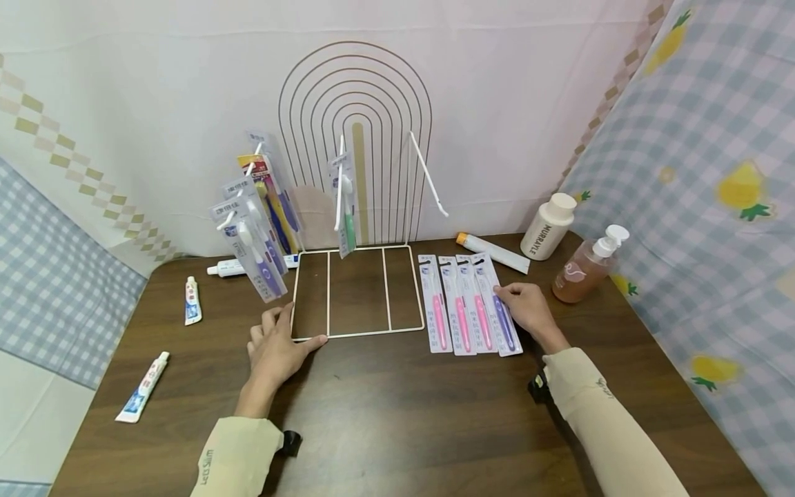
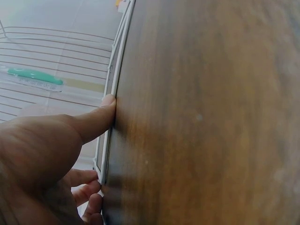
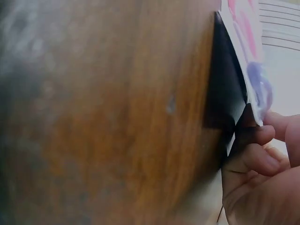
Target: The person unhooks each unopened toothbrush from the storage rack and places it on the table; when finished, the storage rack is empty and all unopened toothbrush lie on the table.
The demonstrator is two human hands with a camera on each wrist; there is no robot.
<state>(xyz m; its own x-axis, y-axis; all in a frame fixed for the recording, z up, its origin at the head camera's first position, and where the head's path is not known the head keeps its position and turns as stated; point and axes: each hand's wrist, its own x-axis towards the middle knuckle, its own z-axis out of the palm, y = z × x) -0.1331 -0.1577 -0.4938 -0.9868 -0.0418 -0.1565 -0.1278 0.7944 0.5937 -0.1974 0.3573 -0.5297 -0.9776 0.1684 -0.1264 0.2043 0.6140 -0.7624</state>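
Observation:
A white wire display rack (image 1: 357,336) stands on the table, its hooks pointing forward. My left hand (image 1: 276,352) rests at its front left corner, thumb on the front bar (image 2: 112,119) and fingers by the left side. To the right of the rack lie packaged toothbrushes, several in a row: pink ones (image 1: 461,314) and a purple one (image 1: 502,317) at the right end. My right hand (image 1: 528,307) pinches the right edge of the purple toothbrush's pack, slightly lifted in the right wrist view. Packaged toothbrushes (image 1: 251,252) hang on the left hook, and a green one (image 1: 346,214) on the middle hook.
Toothpaste tubes lie at left (image 1: 193,301), front left (image 1: 143,388) and behind the left hook (image 1: 226,268). Another tube (image 1: 497,252) with an orange cap lies behind the toothbrush row. A white bottle (image 1: 548,228) and an amber pump bottle (image 1: 584,273) stand at right.

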